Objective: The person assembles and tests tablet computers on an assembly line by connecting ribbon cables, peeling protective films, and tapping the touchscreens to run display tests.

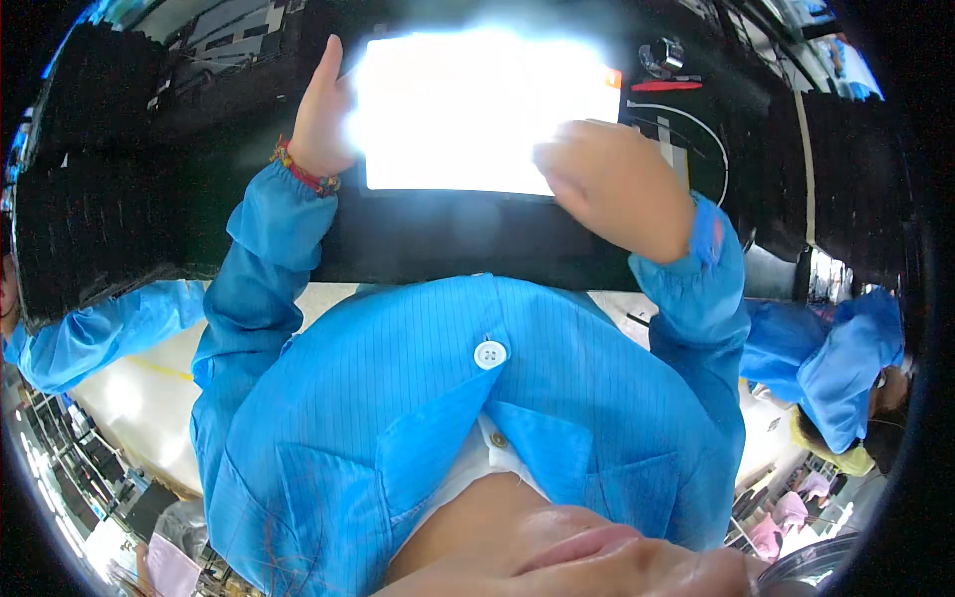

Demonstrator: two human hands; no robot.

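Observation:
A glaring white, lit rectangular panel (448,119) lies on the black work surface (398,239) in front of me. Glare hides any detail on its face, though a small orange patch (614,78) shows at its upper right corner. Along the panel's left edge rests my left hand (323,124), one finger stretched out away from me; its other fingers are partly lost in the glare. My right hand (617,184) is curled over the panel's lower right part, slightly blurred. Its fingers are bent together, and whatever they may hold is hidden.
Beyond my right hand lie a red slim tool (667,86), a shiny roll-like object (662,58) and a curved white cable (724,149). Black pleated material flanks both sides. People in blue sleeves sit close by at left (109,328) and right (836,363).

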